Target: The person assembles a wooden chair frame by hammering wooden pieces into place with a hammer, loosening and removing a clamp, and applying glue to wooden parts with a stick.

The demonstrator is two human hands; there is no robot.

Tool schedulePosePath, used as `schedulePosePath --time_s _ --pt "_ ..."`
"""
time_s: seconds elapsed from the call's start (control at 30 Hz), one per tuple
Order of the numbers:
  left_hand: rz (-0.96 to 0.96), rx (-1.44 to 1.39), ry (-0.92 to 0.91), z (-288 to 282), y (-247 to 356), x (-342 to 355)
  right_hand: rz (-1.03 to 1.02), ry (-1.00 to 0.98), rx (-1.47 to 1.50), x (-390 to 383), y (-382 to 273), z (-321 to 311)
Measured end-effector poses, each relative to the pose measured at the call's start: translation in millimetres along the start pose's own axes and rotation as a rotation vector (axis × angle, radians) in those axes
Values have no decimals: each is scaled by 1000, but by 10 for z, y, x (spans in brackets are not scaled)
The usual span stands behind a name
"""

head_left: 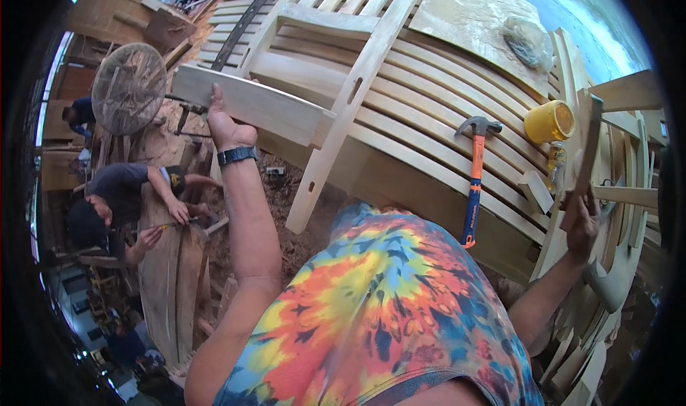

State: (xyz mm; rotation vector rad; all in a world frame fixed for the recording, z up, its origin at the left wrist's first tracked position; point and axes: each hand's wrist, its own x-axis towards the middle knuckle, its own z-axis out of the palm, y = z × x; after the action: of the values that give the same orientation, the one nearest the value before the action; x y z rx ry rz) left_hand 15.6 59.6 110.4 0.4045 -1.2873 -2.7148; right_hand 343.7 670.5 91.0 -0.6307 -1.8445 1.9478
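Observation:
My left hand [232,131] grips the outer end of a pale wooden board [257,104], thumb up along its face. The board's other end meets a slotted wooden upright [351,102] of a partly assembled frame. Off to the right, my right hand [582,224] is closed around a narrow wooden piece [589,149] that stands up beside another wooden frame. Between my hands, a claw hammer [476,166] with an orange and blue handle lies across the slats [421,113]. A small wood block [536,190] rests near my right hand.
A yellow tub [549,122] and a clear bottle [557,159] stand on the slats at right. Behind them, a plastic bag [527,41] lies on a flat panel [475,13]. At left are a round fan [128,89] and a person [125,199] working over planks [163,284].

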Motion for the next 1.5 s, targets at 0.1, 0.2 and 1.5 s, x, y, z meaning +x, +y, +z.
schedulePosePath --time_s 0.1,0.2,1.5 --pt "24 -31 31 49 -34 143 -16 -139 -42 -59 59 555" --pt "6 -80 4 -21 8 305 11 -181 -58 -179 77 1143" --pt "-92 -660 -265 -142 -354 680 120 -350 -49 -281 374 4316"
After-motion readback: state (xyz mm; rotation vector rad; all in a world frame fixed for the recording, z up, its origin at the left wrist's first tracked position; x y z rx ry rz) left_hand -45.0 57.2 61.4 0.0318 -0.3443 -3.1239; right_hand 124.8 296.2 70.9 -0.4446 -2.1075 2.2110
